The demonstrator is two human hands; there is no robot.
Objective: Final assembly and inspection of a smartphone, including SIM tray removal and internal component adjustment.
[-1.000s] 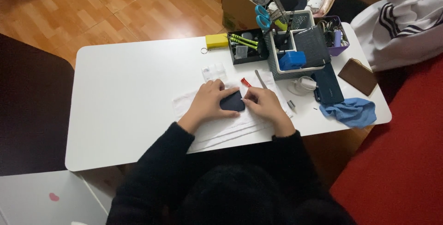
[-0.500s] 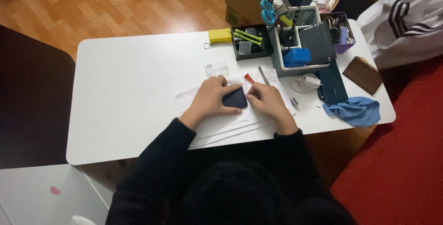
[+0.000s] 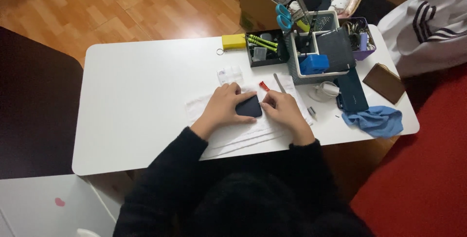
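A small dark flat rectangular object (image 3: 249, 106) lies on white paper sheets (image 3: 233, 132) on a white table (image 3: 146, 91). My left hand (image 3: 221, 106) covers its left side, fingers curled over its edge. My right hand (image 3: 282, 110) presses against its right edge with the fingertips. Both hands hold it between them. A small red item (image 3: 263, 86) and a thin metal tool (image 3: 278, 82) lie just beyond my right hand.
Behind the hands stand a black tray of tools (image 3: 263, 47), a grey organiser (image 3: 316, 47) with a blue box (image 3: 314, 64) and scissors (image 3: 284, 17), a yellow block (image 3: 233, 41), a dark case (image 3: 351, 90), a brown wallet (image 3: 384, 82), a blue cloth (image 3: 374, 119). A cardboard box (image 3: 260, 1) sits on the floor.
Both hands stay on the dark object. The view has shifted slightly, so the table sits lower in the frame.
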